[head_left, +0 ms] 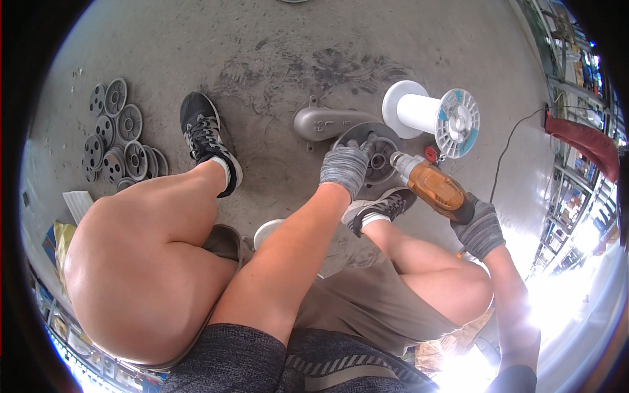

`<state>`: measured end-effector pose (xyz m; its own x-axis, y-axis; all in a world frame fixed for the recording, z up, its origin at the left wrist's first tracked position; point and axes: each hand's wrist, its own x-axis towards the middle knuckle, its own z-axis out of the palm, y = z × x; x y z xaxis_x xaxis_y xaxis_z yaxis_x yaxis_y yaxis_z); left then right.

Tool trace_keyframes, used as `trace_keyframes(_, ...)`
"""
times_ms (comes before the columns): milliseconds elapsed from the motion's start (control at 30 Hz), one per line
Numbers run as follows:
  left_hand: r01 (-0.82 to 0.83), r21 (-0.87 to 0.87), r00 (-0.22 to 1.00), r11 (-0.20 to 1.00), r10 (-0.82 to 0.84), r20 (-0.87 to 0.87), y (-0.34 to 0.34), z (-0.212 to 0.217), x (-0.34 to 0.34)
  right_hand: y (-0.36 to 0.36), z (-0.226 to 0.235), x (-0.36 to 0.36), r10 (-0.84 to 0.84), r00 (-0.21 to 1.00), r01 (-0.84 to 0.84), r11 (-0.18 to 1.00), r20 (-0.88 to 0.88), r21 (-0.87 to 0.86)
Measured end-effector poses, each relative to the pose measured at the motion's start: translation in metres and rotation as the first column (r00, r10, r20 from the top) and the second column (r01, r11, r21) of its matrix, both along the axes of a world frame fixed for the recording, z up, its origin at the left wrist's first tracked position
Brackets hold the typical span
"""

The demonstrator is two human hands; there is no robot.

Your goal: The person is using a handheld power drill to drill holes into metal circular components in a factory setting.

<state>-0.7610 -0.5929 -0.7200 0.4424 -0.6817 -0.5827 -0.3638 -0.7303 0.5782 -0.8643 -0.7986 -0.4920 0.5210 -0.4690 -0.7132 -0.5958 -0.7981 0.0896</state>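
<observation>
A dark grey metal wheel (pixel 391 135) with a central hub is down on the floor ahead of me, its far left edge beside a cast metal housing (pixel 321 123). My left hand (pixel 345 169), in a grey knit glove, grips the wheel at its left side, with fingers reaching over its face. An orange power drill (pixel 436 188) is held in my gloved right hand (pixel 481 229). Its chuck points left, close to the wheel's right side; whether the tip touches the wheel cannot be made out.
A white plastic spool (pixel 419 112) lies just beyond the drill, near a small red object (pixel 431 154). Several similar metal wheels (pixel 130 123) are piled at the left. My shoes (pixel 202 131) flank the work. Shelving (pixel 576 157) and a black cable (pixel 503 154) are at the right.
</observation>
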Motion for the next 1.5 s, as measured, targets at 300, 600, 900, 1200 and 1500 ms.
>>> trace_keyframes(300, 0.007, -0.010, 1.000, 1.000, -0.007, 0.008, 0.001, 0.000, 0.000, 0.006, 0.002, 0.004, -0.042, 0.999, 0.042, 0.999, 0.034, 0.011)
trace_keyframes(600, 0.002, -0.015, 1.000, 1.000, -0.002, 0.006, 0.001, 0.000, 0.002, -0.002, -0.001, -0.001, -0.013, 1.000, 0.013, 1.000, 0.016, 0.018)
trace_keyframes(900, -0.005, -0.012, 1.000, 1.000, 0.005, -0.003, 0.000, 0.001, 0.001, 0.003, 0.002, 0.004, -0.004, 0.999, 0.004, 1.000, 0.039, 0.012)
trace_keyframes(1200, -0.025, -0.035, 0.997, 0.999, 0.027, 0.076, 0.003, 0.004, -0.001, 0.008, 0.004, 0.010, -0.009, 1.000, 0.009, 1.000, 0.030, 0.000)
trace_keyframes(1500, -0.021, -0.026, 0.998, 0.999, 0.023, 0.052, 0.002, 0.003, -0.001, 0.004, 0.002, 0.007, 0.007, 1.000, -0.007, 1.000, 0.028, 0.001)
